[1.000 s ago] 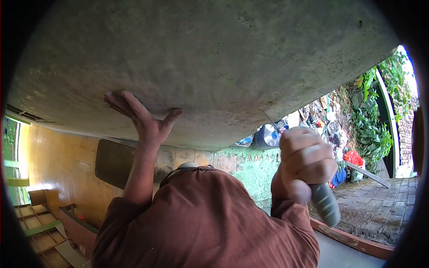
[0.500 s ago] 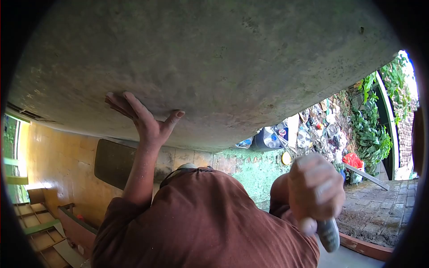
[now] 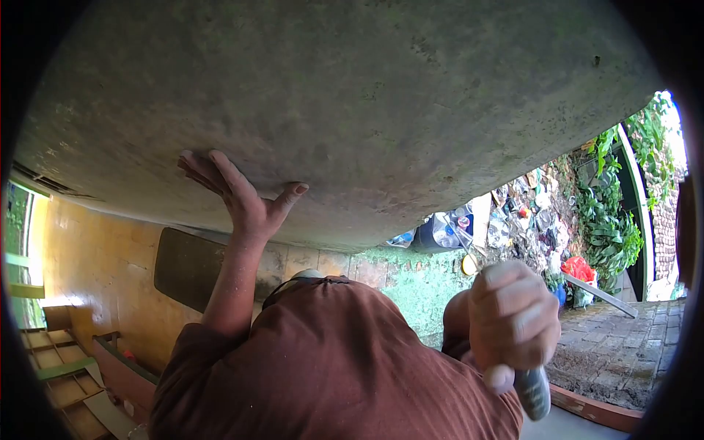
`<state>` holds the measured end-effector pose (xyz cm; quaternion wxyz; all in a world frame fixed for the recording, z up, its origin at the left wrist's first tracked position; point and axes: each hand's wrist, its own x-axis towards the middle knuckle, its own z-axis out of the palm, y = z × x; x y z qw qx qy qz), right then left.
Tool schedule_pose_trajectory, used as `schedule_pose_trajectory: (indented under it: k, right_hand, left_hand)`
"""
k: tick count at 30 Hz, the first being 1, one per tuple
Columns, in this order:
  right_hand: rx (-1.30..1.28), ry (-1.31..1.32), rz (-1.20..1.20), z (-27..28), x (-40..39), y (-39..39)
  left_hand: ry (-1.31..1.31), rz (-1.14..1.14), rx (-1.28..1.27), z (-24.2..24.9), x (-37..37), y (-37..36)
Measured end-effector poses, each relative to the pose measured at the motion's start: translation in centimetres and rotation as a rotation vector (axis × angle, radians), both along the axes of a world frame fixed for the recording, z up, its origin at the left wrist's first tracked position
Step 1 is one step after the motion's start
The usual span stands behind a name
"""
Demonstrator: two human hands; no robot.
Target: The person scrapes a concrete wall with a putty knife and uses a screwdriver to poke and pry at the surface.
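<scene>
My left hand (image 3: 246, 198) rests against a large grey, stained plaster surface (image 3: 352, 95), with its fingers stretched out and the thumb apart. Nothing is held in it. At the lower right, my right hand (image 3: 513, 315) is closed in a fist around a tool with a dark grey-green, rounded handle (image 3: 534, 394). Only the handle's end sticks out below the fist. The rest of the tool is hidden, so its kind cannot be told. The right fist is apart from the grey surface, in front of my brown shirt's shoulder.
Bottles and loose litter (image 3: 535, 213) lie at the right, near a blue container (image 3: 436, 233) and a red plastic bag (image 3: 578, 269). Green plants (image 3: 609, 220) grow beyond. A dark mat-like panel (image 3: 187, 268) is on the yellow tiled floor (image 3: 103, 257). Wooden furniture (image 3: 121, 378) stands lower left.
My right fist has moved slightly left and down with the tool. My left hand stays on the grey surface, and the view has shifted slightly.
</scene>
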<state>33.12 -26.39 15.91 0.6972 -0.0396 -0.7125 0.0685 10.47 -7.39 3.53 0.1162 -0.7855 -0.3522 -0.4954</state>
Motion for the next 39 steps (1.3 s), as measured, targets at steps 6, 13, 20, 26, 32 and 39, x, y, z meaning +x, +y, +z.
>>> schedule_pose_trajectory:
  k: [6,13,20,26,32,39]
  right_hand:
    - [-0.1,0.022,-0.014,-0.8,1.3,1.5]
    - [-0.151,0.065,-0.081,-0.9,0.9,1.8]
    - [-0.096,0.088,-0.103,-1.3,0.4,1.8]
    - [-0.05,0.041,-0.03,-0.2,0.5,-0.4]
    - [-0.151,0.126,-0.083,-1.2,0.6,0.5]
    - [-0.258,0.22,-0.227,-1.4,0.0,1.5]
  left_hand:
    - [-0.021,0.003,-0.034,0.1,0.2,-0.4]
    - [-0.036,0.001,-0.054,-0.3,0.3,-0.3]
    - [-0.009,0.009,-0.022,-0.2,0.1,-0.2]
    - [-0.014,0.013,-0.035,-0.2,0.1,-0.2]
    - [-0.013,0.01,-0.035,-0.3,0.0,-0.3]
    - [-0.026,0.014,-0.044,-0.4,0.0,-0.2]
